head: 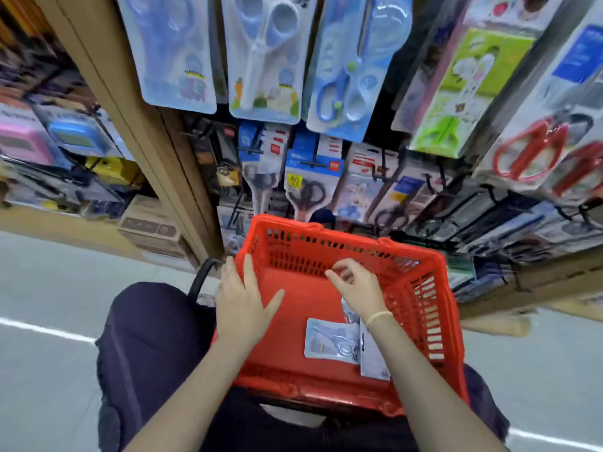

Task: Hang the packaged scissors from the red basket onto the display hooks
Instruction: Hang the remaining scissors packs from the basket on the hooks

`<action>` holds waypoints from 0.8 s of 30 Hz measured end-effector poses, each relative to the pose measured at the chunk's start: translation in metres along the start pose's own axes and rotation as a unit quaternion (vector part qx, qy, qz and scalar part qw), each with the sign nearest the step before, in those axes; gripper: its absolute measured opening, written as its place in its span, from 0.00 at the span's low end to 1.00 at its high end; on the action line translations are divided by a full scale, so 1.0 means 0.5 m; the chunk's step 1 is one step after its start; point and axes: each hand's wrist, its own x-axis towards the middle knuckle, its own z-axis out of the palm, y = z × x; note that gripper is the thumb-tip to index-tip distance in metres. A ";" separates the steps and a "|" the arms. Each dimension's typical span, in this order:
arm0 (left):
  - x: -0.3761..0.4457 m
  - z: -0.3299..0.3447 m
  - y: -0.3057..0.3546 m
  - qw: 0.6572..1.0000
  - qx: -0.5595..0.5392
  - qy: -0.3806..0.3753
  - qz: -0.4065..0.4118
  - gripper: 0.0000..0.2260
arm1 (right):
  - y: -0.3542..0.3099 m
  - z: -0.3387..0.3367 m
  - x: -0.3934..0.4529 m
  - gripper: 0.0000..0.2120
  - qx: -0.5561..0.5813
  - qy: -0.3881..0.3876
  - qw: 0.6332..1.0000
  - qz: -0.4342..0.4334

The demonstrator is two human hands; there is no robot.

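A red basket [421, 288] rests on the lap of a seated person in dark trousers, right in front of a display wall hung with packaged scissors. The left hand [243, 303] lies flat on the basket's left rim, fingers straight and spread, thumb reaching inward over the basket floor; it holds nothing. The right hand [357, 285] hovers inside the basket above the floor, fingers loosely curled with thumb and forefinger drawn near each other, and nothing can be seen between them; a pale band sits on its wrist. On the basket floor, near the person, lies a scissors pack [331, 340], flat and face up, just left of the right forearm. A second pack [373, 360] lies beside it, partly hidden beneath that forearm, and a sliver of clear wrapping shows just below the right wrist. Above the basket, hooks [313, 164] carry rows of packs: pale blue and white children's scissors [264, 50] at the top, a green pack [470, 93] to the right, and red-handled scissors [535, 151] at the far right. The lower rows are blurred. Cardboard boxes [150, 223] sit on the floor to the left.
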 end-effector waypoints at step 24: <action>0.003 0.102 0.045 0.994 0.005 0.002 0.109 0.36 | 0.259 0.094 0.069 0.10 0.150 -0.166 0.957 0.182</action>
